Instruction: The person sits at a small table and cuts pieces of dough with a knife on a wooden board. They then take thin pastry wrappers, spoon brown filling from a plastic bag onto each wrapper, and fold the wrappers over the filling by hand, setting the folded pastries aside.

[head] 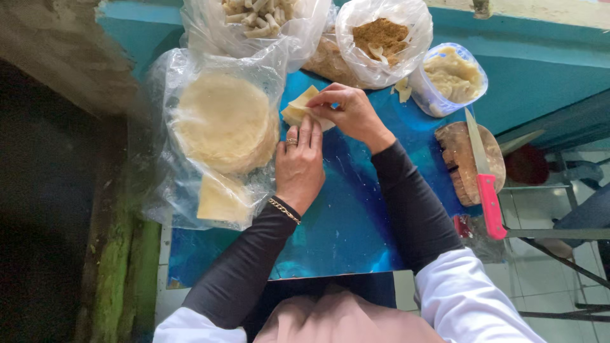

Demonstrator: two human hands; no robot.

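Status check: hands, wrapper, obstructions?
Left hand and right hand both on pale folded dough wrapper, folding. Round wrapper stack in clear bag beside. Nothing blocking.

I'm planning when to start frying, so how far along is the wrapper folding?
Done: a bag of finished rolls sits at the top. In hand: both the left hand and the right hand are folding one wrapper on the blue table. Left: a thick stack of round wrappers in its bag, and a tub of filling that looks well filled.
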